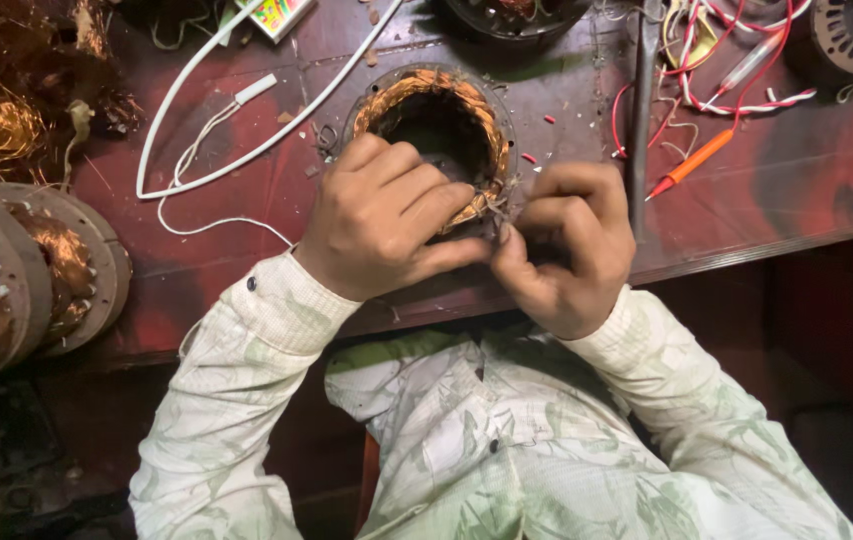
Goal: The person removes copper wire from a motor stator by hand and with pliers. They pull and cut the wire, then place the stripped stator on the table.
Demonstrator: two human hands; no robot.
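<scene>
Near the table's [747, 200] front edge, left hand [387, 220] grips the copper coil [437, 105]; right hand [567, 245] pinches its wire ends [500, 208]; best keep the coil steady and pull gently.

Worn dark-red wooden workbench [747, 200]

Round motor stator [437, 110], copper winding inside (near edge under hands), flat on red bench.

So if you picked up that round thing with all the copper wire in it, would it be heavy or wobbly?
The round motor core is probably heavy for its size, since it looks like metal packed with copper windings. It likely stays stiff, though the thin wire ends near the left hand and right hand look bendy. Lying flat on the table, it seems unlikely to roll.
</scene>
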